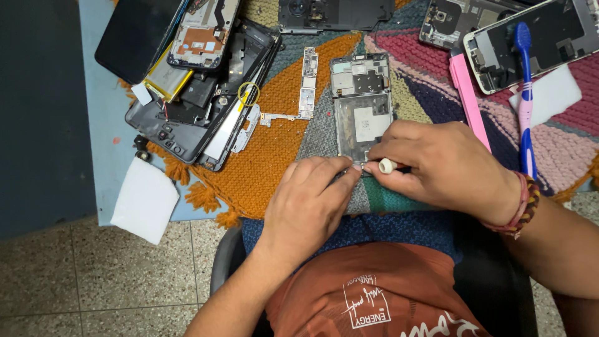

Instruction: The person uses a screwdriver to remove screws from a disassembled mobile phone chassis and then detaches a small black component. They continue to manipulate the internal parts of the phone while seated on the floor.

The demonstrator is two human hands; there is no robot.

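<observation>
Upper left, a heap of stripped phone shells (pixel 187 93) lies discarded. At centre, the left hand (pixel 309 203) pinches the opened phone frame's (pixel 362 106) lower edge; the right hand (pixel 446 168) grips a white-capped tool (pixel 388 166) there. Its board (pixel 307 81) lies beside, so disassembly looks well along.

Both hands cover the near end of the opened phone frame (pixel 362 109). The right hand (pixel 446 165) hides most of a white-tipped tool (pixel 387 166). The picture's top edge cuts the phones at the worktop's far edge.
</observation>
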